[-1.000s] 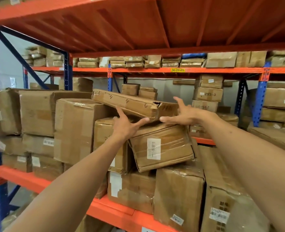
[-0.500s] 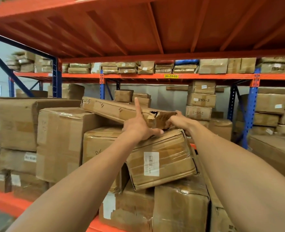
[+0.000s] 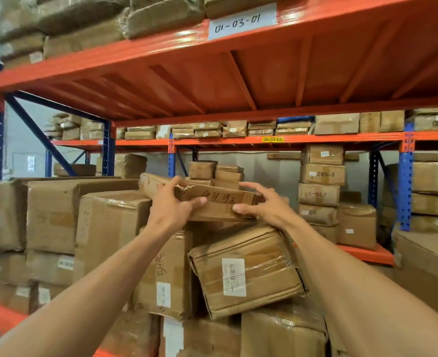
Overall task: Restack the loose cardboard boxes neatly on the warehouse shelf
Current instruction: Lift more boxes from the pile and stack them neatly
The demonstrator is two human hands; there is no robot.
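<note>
While the long flat carton lies slanted across the top of the pile, it is held at its near, torn end by both hands: the left hand is wrapped over the top edge with the thumb against the front face, and the right hand is closed on the near right corner, thumb under and fingers above. Each grip is thus shut on the carton, which rests partly on the taped box to the left and above the tilted labelled box.

The step is judged to be the lifting or straightening of this carton. It would best be raised level before being turned, since the crushed, split cardboard near the left thumb is likely to tear further if it is dragged. The tilted labelled box below appears poorly seated and may slip once the weight is taken off it, so it should be watched.

As for the room, a warehouse rack of orange beams and decks on blue uprights is seen, with the shelf crowded with brown boxes. An upper beam is marked by a handwritten label reading 01-03-01. Further racks of stacked cartons are seen behind, before a pale wall.
</note>
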